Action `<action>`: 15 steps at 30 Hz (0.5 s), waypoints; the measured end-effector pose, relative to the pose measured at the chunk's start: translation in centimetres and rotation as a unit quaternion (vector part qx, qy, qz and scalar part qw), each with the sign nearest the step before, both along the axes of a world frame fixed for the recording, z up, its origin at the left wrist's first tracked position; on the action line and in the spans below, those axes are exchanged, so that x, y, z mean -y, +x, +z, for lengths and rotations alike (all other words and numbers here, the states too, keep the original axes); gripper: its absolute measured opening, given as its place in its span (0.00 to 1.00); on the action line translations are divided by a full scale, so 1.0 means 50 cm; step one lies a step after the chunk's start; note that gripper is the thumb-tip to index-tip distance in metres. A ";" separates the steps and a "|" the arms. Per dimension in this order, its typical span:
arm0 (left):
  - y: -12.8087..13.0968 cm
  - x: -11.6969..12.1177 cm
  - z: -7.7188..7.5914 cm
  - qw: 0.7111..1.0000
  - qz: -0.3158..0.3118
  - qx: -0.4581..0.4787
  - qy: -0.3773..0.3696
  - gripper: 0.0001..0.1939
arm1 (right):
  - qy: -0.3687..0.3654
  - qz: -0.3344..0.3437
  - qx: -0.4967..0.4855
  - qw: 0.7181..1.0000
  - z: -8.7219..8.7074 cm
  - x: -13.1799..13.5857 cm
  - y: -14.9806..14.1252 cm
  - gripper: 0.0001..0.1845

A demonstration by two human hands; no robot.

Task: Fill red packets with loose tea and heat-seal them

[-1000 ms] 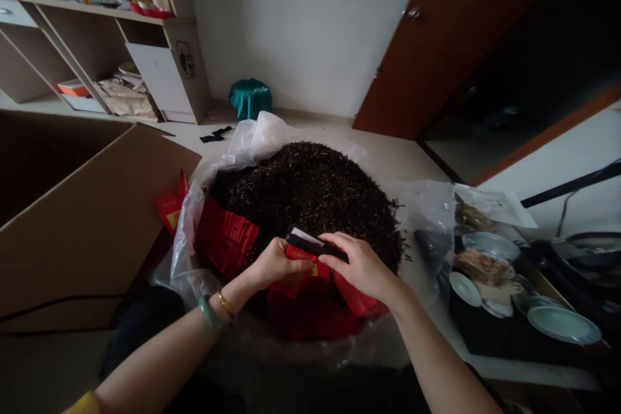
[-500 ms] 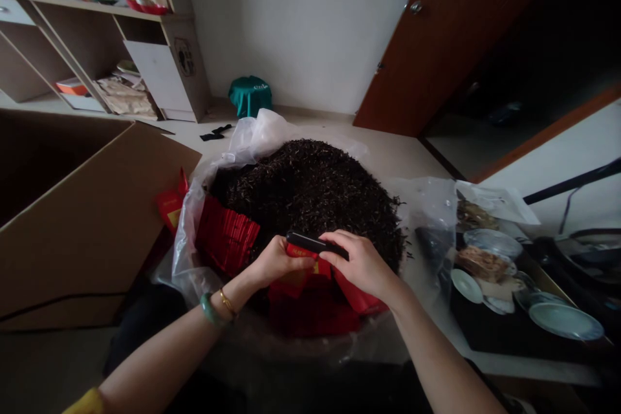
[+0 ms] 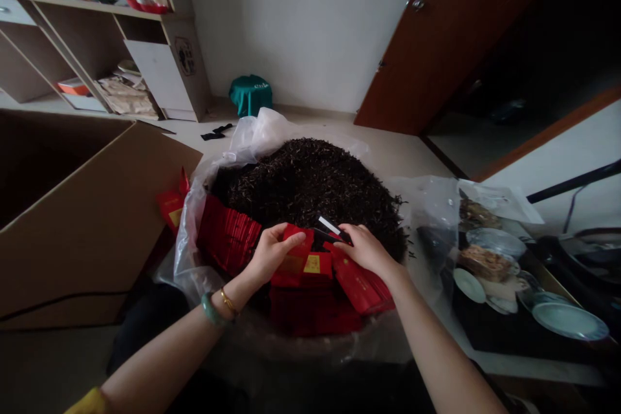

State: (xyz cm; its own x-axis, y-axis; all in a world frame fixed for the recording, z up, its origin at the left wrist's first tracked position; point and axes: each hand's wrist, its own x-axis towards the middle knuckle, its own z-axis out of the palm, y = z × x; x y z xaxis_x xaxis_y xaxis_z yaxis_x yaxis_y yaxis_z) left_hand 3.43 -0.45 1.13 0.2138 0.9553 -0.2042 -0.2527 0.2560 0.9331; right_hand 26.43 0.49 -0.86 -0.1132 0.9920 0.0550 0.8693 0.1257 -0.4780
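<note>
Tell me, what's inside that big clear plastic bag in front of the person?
The clear plastic bag holds a heap of dark loose tea, with red packets lying along its near side. Whatever lies beneath the heap is covered and can't be seen.

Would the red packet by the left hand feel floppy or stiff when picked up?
The red packet looks light and stiff, holding a flat, squared shape. Its shiny surface may feel slippery in a loose grip.

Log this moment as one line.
left hand: on red packet | right hand: at black tool | behind: loose black tea in clear plastic bag
</note>
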 end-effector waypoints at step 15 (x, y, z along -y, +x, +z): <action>-0.009 0.004 0.006 0.974 -0.033 -0.166 0.152 0.13 | 0.109 0.059 -0.230 0.965 0.077 0.069 -0.124 0.09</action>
State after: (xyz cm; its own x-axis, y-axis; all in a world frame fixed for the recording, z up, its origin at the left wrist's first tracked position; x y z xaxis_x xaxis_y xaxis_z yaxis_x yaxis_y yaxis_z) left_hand 3.01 -0.65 1.42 0.2480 0.9686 0.0172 0.0832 -0.0389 0.9958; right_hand 20.24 -2.96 3.00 -0.1386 0.9328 0.3327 0.5449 0.3524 -0.7609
